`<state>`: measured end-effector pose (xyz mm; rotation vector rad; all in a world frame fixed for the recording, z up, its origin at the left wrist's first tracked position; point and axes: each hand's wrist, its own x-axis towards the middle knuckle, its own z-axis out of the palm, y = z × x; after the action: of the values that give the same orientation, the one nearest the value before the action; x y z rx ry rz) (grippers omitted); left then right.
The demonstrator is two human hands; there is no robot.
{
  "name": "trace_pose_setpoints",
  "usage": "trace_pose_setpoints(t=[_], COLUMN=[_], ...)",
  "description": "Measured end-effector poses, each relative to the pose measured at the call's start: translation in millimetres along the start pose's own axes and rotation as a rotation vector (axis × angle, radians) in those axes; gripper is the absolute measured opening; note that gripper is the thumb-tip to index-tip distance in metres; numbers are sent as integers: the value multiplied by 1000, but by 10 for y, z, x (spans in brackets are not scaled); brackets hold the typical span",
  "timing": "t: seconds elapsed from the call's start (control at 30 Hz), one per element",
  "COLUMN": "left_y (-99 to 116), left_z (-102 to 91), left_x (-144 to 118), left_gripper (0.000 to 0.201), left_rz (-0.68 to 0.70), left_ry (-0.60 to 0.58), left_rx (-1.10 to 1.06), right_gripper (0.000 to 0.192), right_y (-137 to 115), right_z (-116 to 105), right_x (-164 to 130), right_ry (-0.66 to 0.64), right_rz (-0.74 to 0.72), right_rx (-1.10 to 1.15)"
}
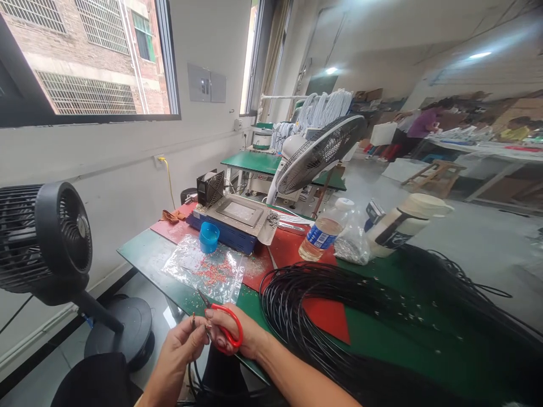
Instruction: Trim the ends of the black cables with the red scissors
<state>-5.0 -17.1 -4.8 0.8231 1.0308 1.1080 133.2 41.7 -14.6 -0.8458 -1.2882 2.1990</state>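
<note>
Though pinched left (180, 345), wire (194, 322) beside scissors (224, 328)

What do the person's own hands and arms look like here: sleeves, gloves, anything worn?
Both the left hand and right hand are bare, with no gloves. Both forearms are uncovered as far as the frame shows; no sleeve, watch or ring is visible. The fingers carry no tape or markings.

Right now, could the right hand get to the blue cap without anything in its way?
Probably yes, but not freely: the right hand is holding red scissors. Between it and the blue cap lies only a flat plastic bag of red bits, low enough to pass over.
</note>
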Motion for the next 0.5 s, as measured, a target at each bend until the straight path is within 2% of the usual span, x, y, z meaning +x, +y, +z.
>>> trace_pose_setpoints(t=[0.23,0.5], left_y=[-134,-30], left_z=[2,112], left_x=[75,-13], left_gripper=[25,27], left_rz=[-26,-47], left_ry=[173,259], left_rx=[-272,-337], right_gripper=[47,46], right_y=[7,-28], right_z=[6,62], right_x=[9,-7], right_ry=[-43,-18], right_rz=[-102,-111], right_rx=[61,84])
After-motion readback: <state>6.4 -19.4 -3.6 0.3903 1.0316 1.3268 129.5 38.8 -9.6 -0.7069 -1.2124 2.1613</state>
